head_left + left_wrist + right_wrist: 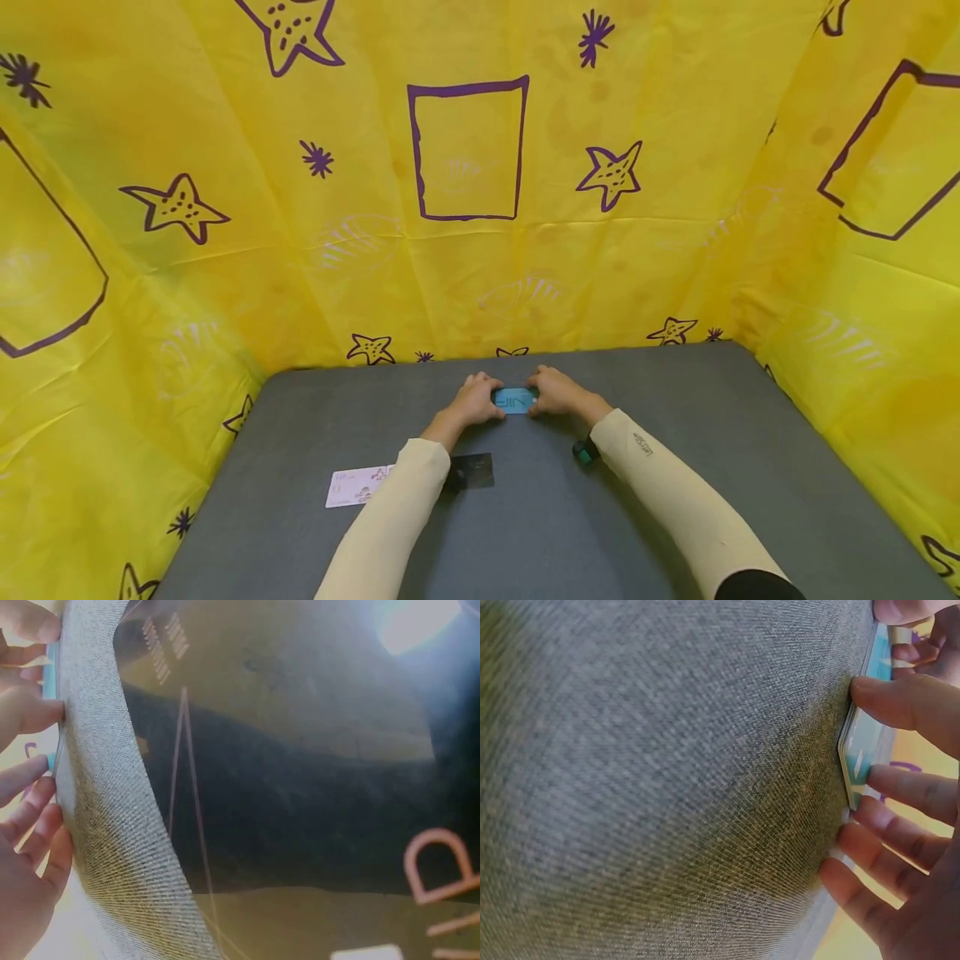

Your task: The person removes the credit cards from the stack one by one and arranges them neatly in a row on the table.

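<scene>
A small blue card (515, 401) with large dark lettering lies near the far side of the grey table. My left hand (472, 401) pinches its left end between thumb and fingers. At the other end, my right hand (558, 392) grips it the same way. In the right wrist view, the right thumb (900, 701) is on one long edge of the card (866, 731), and the index finger is at the opposite corner. A black card (477, 471), partly hidden by the left wrist, lies under that forearm; its glossy face with gold lettering (300, 825) fills much of the left wrist view.
A pale pink printed card (356, 487) lies left of the black card, partly covered by the left sleeve (390, 517). The grey cloth-covered table (570, 533) meets yellow curtains (465, 283) with purple drawings at the back and both sides.
</scene>
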`<action>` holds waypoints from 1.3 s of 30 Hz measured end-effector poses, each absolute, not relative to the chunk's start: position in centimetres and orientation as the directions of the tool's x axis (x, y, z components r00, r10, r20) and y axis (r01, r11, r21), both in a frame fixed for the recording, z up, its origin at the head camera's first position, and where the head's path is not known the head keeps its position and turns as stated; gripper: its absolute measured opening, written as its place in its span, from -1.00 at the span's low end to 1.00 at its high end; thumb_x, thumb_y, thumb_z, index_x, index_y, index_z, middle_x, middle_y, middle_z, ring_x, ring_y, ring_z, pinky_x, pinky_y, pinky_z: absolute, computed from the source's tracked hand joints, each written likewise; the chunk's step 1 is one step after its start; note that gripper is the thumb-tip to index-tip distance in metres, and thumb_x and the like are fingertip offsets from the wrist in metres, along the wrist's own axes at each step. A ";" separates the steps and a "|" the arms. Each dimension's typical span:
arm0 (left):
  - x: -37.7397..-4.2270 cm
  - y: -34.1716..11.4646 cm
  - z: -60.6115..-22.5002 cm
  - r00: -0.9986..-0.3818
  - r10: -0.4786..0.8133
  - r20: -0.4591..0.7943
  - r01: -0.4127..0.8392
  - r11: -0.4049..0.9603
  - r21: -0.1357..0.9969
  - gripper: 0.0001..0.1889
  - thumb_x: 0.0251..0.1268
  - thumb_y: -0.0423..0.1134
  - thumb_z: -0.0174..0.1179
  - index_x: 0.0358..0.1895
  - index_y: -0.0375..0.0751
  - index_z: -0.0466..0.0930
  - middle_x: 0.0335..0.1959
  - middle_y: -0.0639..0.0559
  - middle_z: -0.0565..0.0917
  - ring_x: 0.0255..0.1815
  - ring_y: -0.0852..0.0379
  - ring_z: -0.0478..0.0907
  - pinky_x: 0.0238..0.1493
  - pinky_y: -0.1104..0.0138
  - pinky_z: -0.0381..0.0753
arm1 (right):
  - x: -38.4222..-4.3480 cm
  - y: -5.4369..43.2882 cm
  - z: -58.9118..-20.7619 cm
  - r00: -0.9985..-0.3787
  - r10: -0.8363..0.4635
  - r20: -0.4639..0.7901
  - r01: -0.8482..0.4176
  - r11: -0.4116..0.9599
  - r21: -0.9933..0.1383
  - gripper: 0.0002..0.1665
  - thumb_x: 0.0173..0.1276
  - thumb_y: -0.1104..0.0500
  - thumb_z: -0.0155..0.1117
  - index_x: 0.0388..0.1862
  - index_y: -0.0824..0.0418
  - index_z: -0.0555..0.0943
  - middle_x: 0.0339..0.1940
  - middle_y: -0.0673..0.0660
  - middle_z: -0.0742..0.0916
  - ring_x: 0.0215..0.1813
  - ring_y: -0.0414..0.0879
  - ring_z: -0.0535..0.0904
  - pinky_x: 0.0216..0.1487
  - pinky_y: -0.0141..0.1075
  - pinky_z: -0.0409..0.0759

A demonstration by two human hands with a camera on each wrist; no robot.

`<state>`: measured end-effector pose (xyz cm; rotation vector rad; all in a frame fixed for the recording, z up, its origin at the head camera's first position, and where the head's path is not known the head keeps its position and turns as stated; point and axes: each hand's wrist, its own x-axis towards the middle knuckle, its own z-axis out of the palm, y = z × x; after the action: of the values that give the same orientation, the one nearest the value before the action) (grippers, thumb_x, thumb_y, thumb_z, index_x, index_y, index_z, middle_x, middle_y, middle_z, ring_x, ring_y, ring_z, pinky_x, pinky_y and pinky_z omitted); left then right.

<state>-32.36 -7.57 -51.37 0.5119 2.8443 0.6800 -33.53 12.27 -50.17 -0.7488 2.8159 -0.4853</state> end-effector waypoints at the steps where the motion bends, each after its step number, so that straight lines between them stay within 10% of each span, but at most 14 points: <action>1: -32.4 -7.5 -51.3 -0.926 0.366 -0.092 0.286 0.841 0.459 -0.43 0.14 -0.14 0.38 0.24 -0.19 0.53 0.14 -0.16 0.49 0.12 -0.10 0.35 0.15 0.07 0.40 | -33.6 12.3 -50.1 -0.854 -0.511 -0.097 -0.449 0.819 -0.358 -0.38 0.11 0.07 0.49 0.13 0.32 0.61 0.01 0.25 0.60 -0.03 0.07 0.51 0.06 -0.05 0.51; 39: -32.1 -7.9 -50.9 -0.932 0.362 -0.029 0.302 0.816 0.492 -0.45 0.09 -0.13 0.39 0.19 -0.20 0.56 0.13 -0.15 0.54 0.21 -0.13 0.34 0.26 -0.01 0.33 | -33.7 12.6 -49.8 -0.850 -0.522 -0.076 -0.466 0.811 -0.353 -0.38 0.13 0.05 0.45 0.15 0.29 0.59 -0.05 0.21 0.57 -0.14 -0.03 0.45 -0.05 -0.16 0.46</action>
<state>-32.08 -7.85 -50.91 0.5281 2.8773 0.7495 -33.70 12.60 -49.78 -0.7771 2.8268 -0.4854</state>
